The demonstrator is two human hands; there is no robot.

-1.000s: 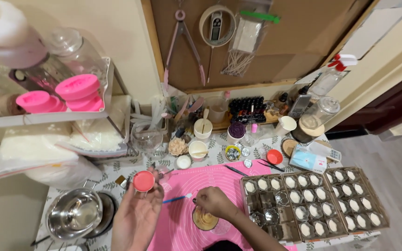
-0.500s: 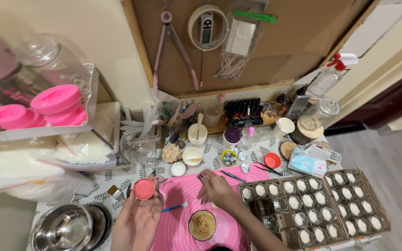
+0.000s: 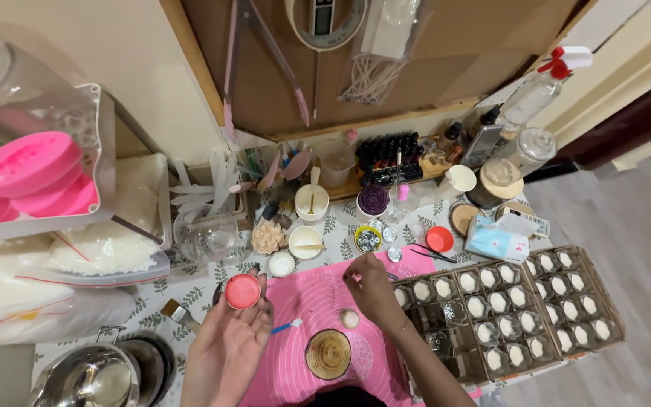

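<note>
The left hand (image 3: 227, 343) lies open, palm up, and a small round red lid (image 3: 242, 291) rests on its fingertips, so the flat top faces up and is easy to look at. A thin stick with a blue tip (image 3: 289, 326) sits just right of this hand, on the pink mat (image 3: 318, 298); I cannot tell if the hand touches it. The right hand (image 3: 371, 290) is over the far part of the mat with its fingers pressed together, as if pinching something very small, but what it pinches is too tiny to see. The mat covers the middle of the bench (image 3: 212, 275), likely to keep it clean. On the mat, near the person, sits a round brown dish (image 3: 328, 353), and a small pale ball (image 3: 349, 318) lies just beyond it. To the right is a box with many little cups (image 3: 525, 309) in rows, close enough to reach. Jars, small bowls and dark bottles stand at the far side, out of the way. Steel pans (image 3: 103, 373) sit at the near left. Compared with half a second ago, the red lid is in about the same place on the left hand, while the right hand has moved to the right and nearer, away from the jars, and the camera now looks more closely at the bench.
</note>
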